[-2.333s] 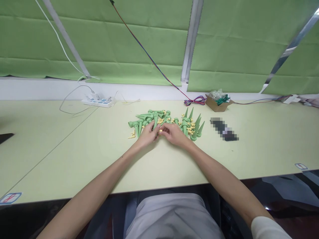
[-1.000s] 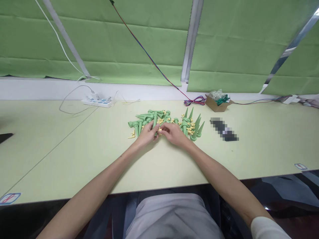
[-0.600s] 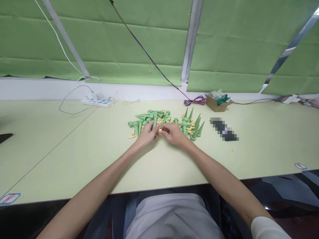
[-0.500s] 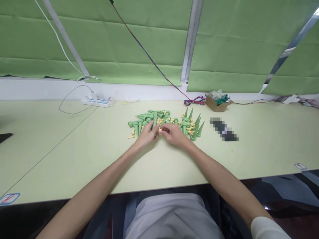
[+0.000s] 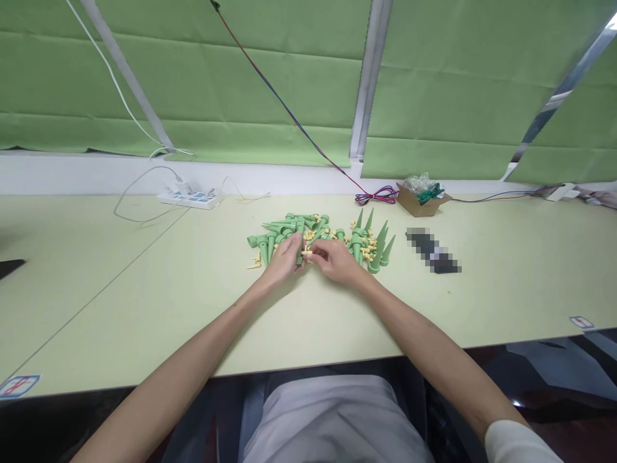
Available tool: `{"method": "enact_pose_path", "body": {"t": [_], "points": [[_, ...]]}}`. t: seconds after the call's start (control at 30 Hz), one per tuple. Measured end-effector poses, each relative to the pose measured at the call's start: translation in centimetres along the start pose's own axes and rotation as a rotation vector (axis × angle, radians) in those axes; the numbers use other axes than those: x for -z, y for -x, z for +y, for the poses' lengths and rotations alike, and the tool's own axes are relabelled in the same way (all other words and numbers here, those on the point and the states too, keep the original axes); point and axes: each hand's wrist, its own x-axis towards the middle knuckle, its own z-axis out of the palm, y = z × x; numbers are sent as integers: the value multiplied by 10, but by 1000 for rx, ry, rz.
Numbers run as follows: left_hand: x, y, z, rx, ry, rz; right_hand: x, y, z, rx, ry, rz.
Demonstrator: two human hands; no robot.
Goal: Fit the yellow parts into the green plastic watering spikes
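Note:
My left hand (image 5: 285,257) is closed around a green plant watering spike (image 5: 299,245), which it holds roughly upright. Pinched in the fingers of my right hand (image 5: 335,258) is a small yellow valve (image 5: 307,253), its end against the side of that spike; whether it sits in a hole I cannot tell. Behind both hands lies a pile of green spikes (image 5: 282,226) mixed with loose yellow valves (image 5: 311,236). On the right, several spikes (image 5: 380,247) stand point up on their caps. A few yellow valves (image 5: 255,261) rest left of my left hand.
A small cardboard box (image 5: 418,204) with clear plastic and green material stands at the back, beside coiled red and blue wire (image 5: 378,195). A white power strip (image 5: 190,197) is at the back left. A pixelated dark object (image 5: 432,251) lies right of the pile on the table (image 5: 308,315).
My left thumb has shifted, so more of the spike's lower part shows. The yellow valve in my right hand is now in clearer view against the spike.

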Motion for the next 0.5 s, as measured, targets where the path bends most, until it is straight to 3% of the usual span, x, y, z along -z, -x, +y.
{"method": "enact_pose_path", "body": {"t": [0.27,0.5], "points": [[-3,0,3,129,286,34,-6,3,-5,1,-43,37],[-9,3,3,149,311,-66,-19,7,-14,-12,-44,55]]}}
